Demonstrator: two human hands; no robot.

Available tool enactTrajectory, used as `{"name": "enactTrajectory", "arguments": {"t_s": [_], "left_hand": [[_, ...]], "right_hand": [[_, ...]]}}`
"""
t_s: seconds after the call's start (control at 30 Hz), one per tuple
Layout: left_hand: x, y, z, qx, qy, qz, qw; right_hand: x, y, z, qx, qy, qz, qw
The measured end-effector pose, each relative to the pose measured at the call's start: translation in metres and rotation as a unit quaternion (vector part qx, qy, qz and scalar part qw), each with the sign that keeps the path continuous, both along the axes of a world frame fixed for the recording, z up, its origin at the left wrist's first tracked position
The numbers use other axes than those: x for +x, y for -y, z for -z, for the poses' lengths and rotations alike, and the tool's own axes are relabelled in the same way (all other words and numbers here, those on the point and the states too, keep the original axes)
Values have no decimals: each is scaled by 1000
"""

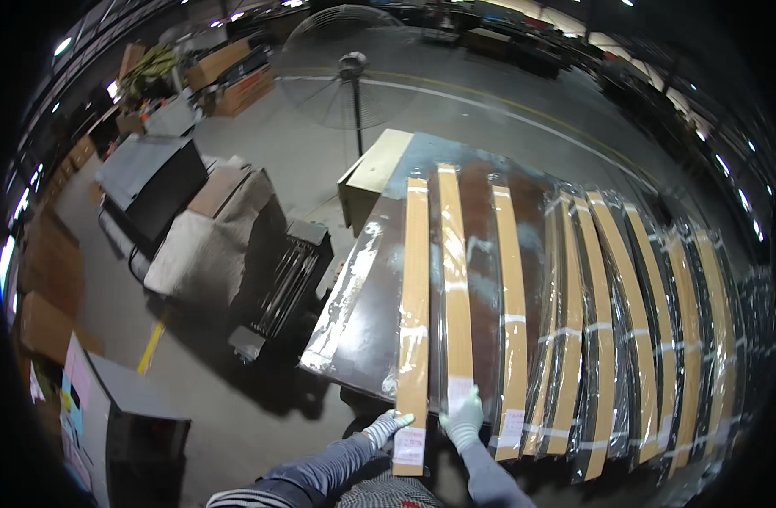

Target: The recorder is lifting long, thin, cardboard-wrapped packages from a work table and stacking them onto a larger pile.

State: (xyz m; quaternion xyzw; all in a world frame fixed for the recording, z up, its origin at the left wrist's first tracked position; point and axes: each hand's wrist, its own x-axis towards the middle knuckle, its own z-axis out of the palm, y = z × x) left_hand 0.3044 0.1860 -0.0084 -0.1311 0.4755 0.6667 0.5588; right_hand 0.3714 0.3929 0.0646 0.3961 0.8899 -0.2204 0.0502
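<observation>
My left hand (390, 426), in a pale glove, grips the edge of the leftmost long tan strip (415, 279) near its labelled near end. That strip is wrapped in clear plastic and juts past the table's front edge. My right hand (462, 416), also gloved, is closed at the near end of a second wrapped tan strip (456, 262), just below its white label. Its fingertips are partly hidden. Both strips lie lengthwise on a dark, worn table (363, 330), with a narrow gap between them.
A third wrapped strip (511, 296) lies to the right, and several more are bundled beyond it with white bands. Left of the table stand a metal roller stand (282, 288) and a cloth-covered box (210, 229). A large pedestal fan (354, 68) stands behind the table. A grey cabinet (134, 398) is at lower left.
</observation>
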Motion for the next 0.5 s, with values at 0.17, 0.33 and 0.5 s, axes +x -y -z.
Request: {"name": "enactTrajectory", "arguments": {"t_s": [0.17, 0.33, 0.5], "left_hand": [[14, 7, 23, 48, 13, -28, 998], [33, 24, -16, 39, 8, -8, 999], [34, 51, -29, -5, 11, -48, 999]], "right_hand": [[133, 21, -1, 0, -48, -172, 984], [137, 8, -18, 66, -222, -399, 887], [101, -9, -37, 32, 11, -360, 932]]}}
